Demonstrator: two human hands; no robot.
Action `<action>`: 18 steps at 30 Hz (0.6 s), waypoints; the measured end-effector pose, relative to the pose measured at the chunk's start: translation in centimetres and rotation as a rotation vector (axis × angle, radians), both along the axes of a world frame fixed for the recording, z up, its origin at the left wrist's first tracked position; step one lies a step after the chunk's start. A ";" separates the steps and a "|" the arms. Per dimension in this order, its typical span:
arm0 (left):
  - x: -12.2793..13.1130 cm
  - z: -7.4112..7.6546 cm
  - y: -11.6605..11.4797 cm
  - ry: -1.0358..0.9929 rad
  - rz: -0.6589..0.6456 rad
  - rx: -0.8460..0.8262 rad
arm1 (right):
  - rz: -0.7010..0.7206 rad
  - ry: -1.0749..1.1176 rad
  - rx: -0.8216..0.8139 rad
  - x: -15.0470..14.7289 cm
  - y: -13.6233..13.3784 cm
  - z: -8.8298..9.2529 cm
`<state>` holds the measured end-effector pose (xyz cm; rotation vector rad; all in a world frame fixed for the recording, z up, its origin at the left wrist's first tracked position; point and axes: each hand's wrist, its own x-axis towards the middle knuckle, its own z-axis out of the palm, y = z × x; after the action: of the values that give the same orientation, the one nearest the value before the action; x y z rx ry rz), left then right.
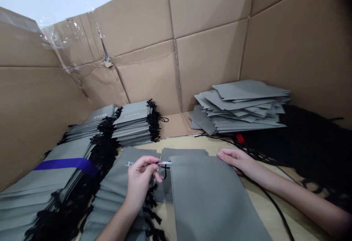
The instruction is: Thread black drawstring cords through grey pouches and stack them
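A grey fabric bag [211,200] lies in front of me with its top edge away from me. Between the thumb and fingers of my left hand [141,175] is a thin, pale, needle-like tool [164,163], which reaches the bag's upper left corner. A short black cord end [165,173] hangs beside it. My right hand [233,158] pinches the bag's upper right corner, its other fingers partly hidden behind the cloth. From near that hand a black cord [275,202] runs down over the table.
Printed grey bags with black cord ends [115,193] lie fanned at left. Beyond are stacks [132,123], one pile crossed by a purple strip [66,164]. Plain grey bags [247,105] and a heap of black cords [313,142] sit at right. Cardboard walls [209,50] enclose the table.
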<state>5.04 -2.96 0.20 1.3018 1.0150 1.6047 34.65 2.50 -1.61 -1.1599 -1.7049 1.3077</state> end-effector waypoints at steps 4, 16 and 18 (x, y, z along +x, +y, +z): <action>-0.2 0.0 -0.5 0.126 0.028 0.082 | 0.026 -0.045 0.025 0.1 0.0 0.1; -0.6 0.3 0.2 0.058 -0.043 0.123 | -0.029 -0.109 0.117 0.1 -0.3 1.1; -1.1 0.0 1.1 -0.071 -0.008 0.063 | -0.053 -0.123 0.169 0.2 -0.2 1.2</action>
<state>3.97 -1.89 0.23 1.2797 0.9216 1.6770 34.86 2.27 -0.44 -1.1990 -1.8217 1.0569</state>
